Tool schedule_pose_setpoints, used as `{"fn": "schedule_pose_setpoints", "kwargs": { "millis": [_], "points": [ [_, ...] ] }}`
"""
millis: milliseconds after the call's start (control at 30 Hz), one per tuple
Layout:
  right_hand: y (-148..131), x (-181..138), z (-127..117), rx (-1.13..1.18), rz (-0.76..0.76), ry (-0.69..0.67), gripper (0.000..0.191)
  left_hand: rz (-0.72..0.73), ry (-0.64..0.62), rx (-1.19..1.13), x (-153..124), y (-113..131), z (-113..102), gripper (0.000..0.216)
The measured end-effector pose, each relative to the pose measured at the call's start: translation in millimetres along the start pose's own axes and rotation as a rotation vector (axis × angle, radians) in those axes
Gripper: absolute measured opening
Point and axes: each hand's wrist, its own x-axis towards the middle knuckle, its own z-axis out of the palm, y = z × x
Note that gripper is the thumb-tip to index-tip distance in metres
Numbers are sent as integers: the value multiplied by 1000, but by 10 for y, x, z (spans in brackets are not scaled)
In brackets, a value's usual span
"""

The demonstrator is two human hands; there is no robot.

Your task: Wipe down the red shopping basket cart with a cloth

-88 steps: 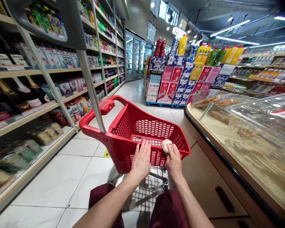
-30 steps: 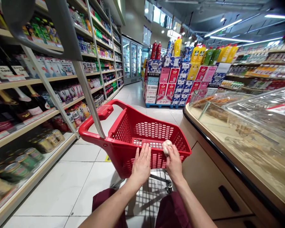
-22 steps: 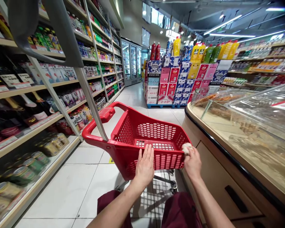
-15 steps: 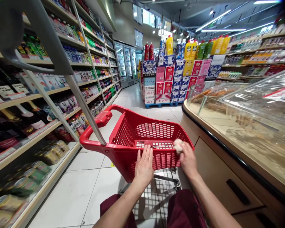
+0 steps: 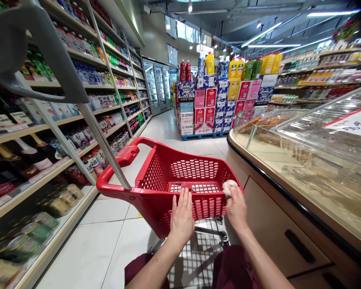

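Observation:
A red plastic shopping cart [image 5: 159,218] stands side-on in front of me, its basket perforated and its handle toward the left. Against the near side wall of the basket rests my left hand [image 5: 182,216], flat, with its fingers stretched out up to the rim. My right hand [image 5: 237,204] is closed on a crumpled whitish cloth [image 5: 229,187] at the near right corner of the rim. Part of the cloth is hidden by the fingers. A grey pole with a looped plastic top [image 5: 75,86] rises at the cart's handle end.
Drink shelves [image 5: 87,150] line the left side, with cans and bottles low down. A glass-topped food counter [image 5: 289,160] stands close on the right. Ahead are stacked drink cartons [image 5: 204,108] on a blue pallet [image 5: 195,137] and glass-door fridges [image 5: 159,84].
The right hand and cloth have shifted slightly at the basket's right corner. My left hand stays on the near side. The whole view has moved a little.

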Motion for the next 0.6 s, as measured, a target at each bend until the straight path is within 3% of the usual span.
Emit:
{"fn": "schedule_pose_setpoints", "kwargs": {
  "millis": [67,133,300,467,600],
  "points": [
    [-84,-51,36,48,-167,-102,46,-5,3,5,1,6,7,69],
    [-85,-45,35,62,-234,-147,45,0,-7,5,-4,-4,9,69],
    [46,17,-9,-16,22,0,44,12,-16,-18,-25,-4,5,69],
    [-241,-80,88,125,-302,-226,45,-2,-22,-16,-24,0,-28,68],
    [-76,64,11,25,-43,-92,43,-8,-30,-3,-43,-21,-48,66]
  ]
}}
